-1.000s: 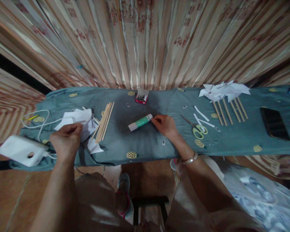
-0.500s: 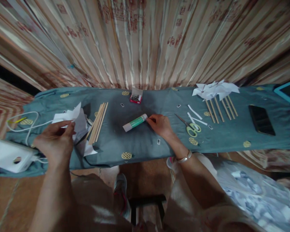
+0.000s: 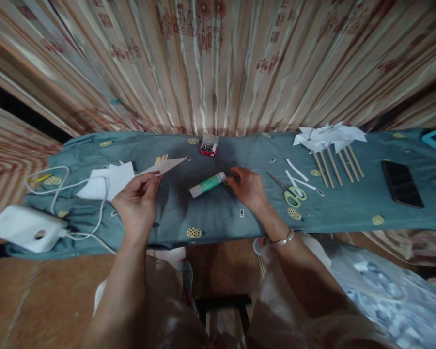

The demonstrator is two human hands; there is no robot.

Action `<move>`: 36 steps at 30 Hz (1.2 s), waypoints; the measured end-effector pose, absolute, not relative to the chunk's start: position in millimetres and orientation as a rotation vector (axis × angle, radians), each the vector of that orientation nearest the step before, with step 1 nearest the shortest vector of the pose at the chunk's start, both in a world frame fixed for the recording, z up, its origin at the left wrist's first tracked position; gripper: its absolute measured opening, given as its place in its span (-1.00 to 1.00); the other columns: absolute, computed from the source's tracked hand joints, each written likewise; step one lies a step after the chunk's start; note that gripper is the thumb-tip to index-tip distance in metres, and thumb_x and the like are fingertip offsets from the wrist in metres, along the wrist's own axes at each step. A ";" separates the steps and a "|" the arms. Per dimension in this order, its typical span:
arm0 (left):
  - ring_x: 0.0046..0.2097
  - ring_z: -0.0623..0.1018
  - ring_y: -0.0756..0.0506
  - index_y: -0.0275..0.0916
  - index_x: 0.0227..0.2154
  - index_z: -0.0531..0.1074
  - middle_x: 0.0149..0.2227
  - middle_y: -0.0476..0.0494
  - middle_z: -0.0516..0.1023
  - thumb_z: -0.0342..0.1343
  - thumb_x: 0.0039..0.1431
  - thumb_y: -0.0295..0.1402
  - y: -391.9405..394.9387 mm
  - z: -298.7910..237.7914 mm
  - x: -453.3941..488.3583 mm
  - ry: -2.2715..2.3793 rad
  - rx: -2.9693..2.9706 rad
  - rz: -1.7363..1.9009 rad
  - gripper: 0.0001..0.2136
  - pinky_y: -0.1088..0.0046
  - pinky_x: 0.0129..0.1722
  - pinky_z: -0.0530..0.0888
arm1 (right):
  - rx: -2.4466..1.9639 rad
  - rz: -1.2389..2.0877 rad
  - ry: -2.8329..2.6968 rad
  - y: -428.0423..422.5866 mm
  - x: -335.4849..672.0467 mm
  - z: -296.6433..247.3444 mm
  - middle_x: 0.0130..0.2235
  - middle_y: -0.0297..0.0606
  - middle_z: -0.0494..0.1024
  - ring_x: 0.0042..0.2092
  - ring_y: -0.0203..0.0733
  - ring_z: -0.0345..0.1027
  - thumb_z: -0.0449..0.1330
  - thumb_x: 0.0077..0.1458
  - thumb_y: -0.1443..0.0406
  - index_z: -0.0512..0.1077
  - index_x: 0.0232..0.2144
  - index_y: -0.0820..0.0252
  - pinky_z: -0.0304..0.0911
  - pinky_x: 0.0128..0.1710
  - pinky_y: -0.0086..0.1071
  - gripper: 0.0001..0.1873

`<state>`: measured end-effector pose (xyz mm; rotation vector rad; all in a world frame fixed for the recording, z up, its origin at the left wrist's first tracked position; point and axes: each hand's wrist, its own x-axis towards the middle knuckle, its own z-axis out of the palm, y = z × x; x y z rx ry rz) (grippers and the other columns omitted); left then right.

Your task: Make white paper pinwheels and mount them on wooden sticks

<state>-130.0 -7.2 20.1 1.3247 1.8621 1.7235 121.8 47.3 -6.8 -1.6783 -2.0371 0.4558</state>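
Since the earlier frame, the bare left hand [image 3: 136, 206] has swung right off the pile, bringing a thin white pointed paper sheet [image 3: 165, 166]; fingers of the bare right hand [image 3: 250, 190] have parted. L to R: stacked white paper sheets [image 3: 111, 182] lie left of the left hand. Held sheet: long axis lower left to upper right, tip pointing right and away from wearer. It projects beyond the left fingertips, pinched by thumb and fingers, partly hiding pale round wooden sticks [image 3: 161, 158]. Looks flat, seen at a low angle. White-and-green cylindrical glue stick [image 3: 208, 184]: on the grey-green cloth [image 3: 225, 225] between hands, similar slant, upper end toward right hand. Right hand: narrow thumb-index gap, nothing visibly held, just beside that end; contact can't tell. Further right: green-handled metal scissors [image 3: 290, 195], tips pointing away-left.
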 end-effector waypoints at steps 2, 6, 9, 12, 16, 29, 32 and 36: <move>-0.25 0.66 -0.10 -0.24 -0.35 0.59 -0.28 -0.13 0.69 0.23 0.06 -0.27 -4.4 15.9 -118.9 1.809 1.370 1.644 -0.84 0.35 -0.12 0.59 | -1.515 0.439 -2.101 48.3 120.3 -12.7 0.11 -0.03 0.52 0.14 0.06 0.37 0.22 0.13 0.31 0.41 0.10 0.23 0.25 0.16 -0.10 -0.54; -0.19 0.66 -0.11 -0.24 -0.30 0.58 -0.22 -0.16 0.68 0.20 0.10 -0.28 1.1 10.4 -101.6 1.712 1.411 1.599 -0.83 0.35 -0.08 0.59 | -1.343 0.480 -2.257 53.5 112.3 -23.8 0.19 0.01 0.42 0.20 0.06 0.28 0.23 0.10 0.41 0.37 0.15 0.28 0.16 0.26 -0.09 -0.46; -0.24 0.66 -0.09 -0.25 -0.26 0.60 -0.26 -0.13 0.68 0.22 0.09 -0.33 3.4 11.7 -92.3 1.647 1.457 1.604 -0.83 0.40 -0.15 0.60 | -1.326 0.506 -2.308 58.3 102.7 -26.5 0.11 0.00 0.49 0.11 0.03 0.36 0.19 0.14 0.44 0.41 0.10 0.31 0.23 0.19 -0.14 -0.55; -0.23 0.65 -0.06 -0.22 -0.22 0.61 -0.19 -0.11 0.68 0.23 0.09 -0.36 4.2 14.7 -84.8 1.633 1.574 1.581 -0.81 0.42 -0.16 0.60 | -1.338 0.492 -2.301 61.3 91.6 -24.2 0.04 -0.04 0.54 0.05 0.01 0.39 0.19 0.18 0.40 0.42 0.06 0.24 0.26 0.13 -0.14 -0.62; -0.13 0.65 -0.09 -0.17 -0.24 0.62 -0.13 -0.09 0.67 0.22 0.13 -0.33 4.9 16.2 -75.4 1.606 1.678 1.553 -0.84 0.36 -0.06 0.59 | -1.406 0.474 -2.265 62.5 77.5 -21.8 -0.03 -0.05 0.57 0.02 -0.01 0.40 0.22 0.19 0.33 0.44 0.00 0.23 0.28 0.07 -0.22 -0.69; -0.10 0.65 -0.07 -0.12 -0.26 0.63 -0.13 -0.06 0.68 0.20 0.21 -0.39 -7.3 6.2 -55.1 1.370 1.921 1.470 -0.88 0.36 0.01 0.58 | -1.427 0.573 -2.150 58.1 102.1 -28.1 0.07 -0.09 0.58 0.15 -0.07 0.42 0.19 0.15 0.41 0.48 -0.02 0.21 0.29 0.16 -0.24 -0.68; -0.10 0.66 -0.07 -0.09 -0.26 0.63 -0.13 -0.05 0.68 0.19 0.22 -0.38 -15.2 4.1 -54.0 1.343 1.979 1.398 -0.88 0.38 -0.01 0.59 | -1.414 0.609 -2.104 49.8 122.0 -24.2 0.01 -0.12 0.61 0.06 -0.07 0.49 0.16 0.11 0.46 0.52 -0.09 0.19 0.35 0.07 -0.29 -0.68; -0.11 0.67 -0.07 -0.11 -0.24 0.62 -0.13 -0.07 0.68 0.18 0.23 -0.40 -22.9 2.3 -52.1 1.281 2.062 1.346 -0.87 0.42 -0.03 0.60 | -1.453 0.709 -1.987 40.9 143.1 -19.2 -0.04 -0.13 0.64 -0.03 -0.06 0.54 0.14 -0.01 0.52 0.53 -0.10 0.24 0.39 -0.05 -0.32 -0.60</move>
